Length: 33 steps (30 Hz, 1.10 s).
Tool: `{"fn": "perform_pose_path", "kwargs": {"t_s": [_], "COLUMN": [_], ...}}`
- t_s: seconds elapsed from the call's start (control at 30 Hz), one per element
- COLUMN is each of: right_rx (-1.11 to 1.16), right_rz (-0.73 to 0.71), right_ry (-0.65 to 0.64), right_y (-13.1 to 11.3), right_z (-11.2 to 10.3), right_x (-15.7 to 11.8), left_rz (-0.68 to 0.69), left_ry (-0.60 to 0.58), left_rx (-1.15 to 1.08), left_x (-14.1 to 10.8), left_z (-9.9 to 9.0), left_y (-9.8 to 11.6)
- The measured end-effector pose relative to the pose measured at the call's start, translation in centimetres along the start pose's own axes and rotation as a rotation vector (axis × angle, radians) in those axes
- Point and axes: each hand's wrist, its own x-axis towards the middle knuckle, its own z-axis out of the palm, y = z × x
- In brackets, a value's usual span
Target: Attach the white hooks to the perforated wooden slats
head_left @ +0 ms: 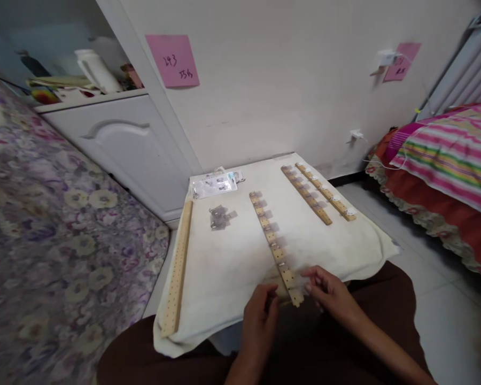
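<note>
One perforated wooden strip, translucent tags attached, lies on the cloth-covered table, near end between left hand and right hand. Left curled, right half-bent (fingertips blurred, from here); whether either grips, I cannot tell.

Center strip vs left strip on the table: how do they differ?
The center strip carries translucent pieces; the left strip is bare. The center strip's far end angles left in frame; the left strip's angles right. The center strip's near end lies between the left hand and right hand; the left strip is apart from both. Both strips are tan, perforated.
</note>
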Motion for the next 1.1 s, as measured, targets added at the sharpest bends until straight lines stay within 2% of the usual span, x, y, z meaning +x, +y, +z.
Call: {"fn": "perform_pose_path", "kwargs": {"t_s": [0.2, 0.57, 1.1], "right_rx": [-0.016, -0.041, -0.062], "right_rz": [-0.013, 0.03, 0.033], "right_ry": [-0.021, -0.022, 0.009], "right_y": [0.5, 0.8, 1.3], "right_z": [0.3, 0.5, 0.5], "right_x": [1.0, 1.2, 1.3], "left_rz": [0.121, 0.112, 0.115], "left_ry": [-0.002, -0.05, -0.041], "left_rx": [0.189, 0.269, 0.262], "left_x": [0.6, 1.4, 1.8], "left_z": [1.3, 1.8, 2.2], "left_y": [-1.7, -1.7, -1.8]}}
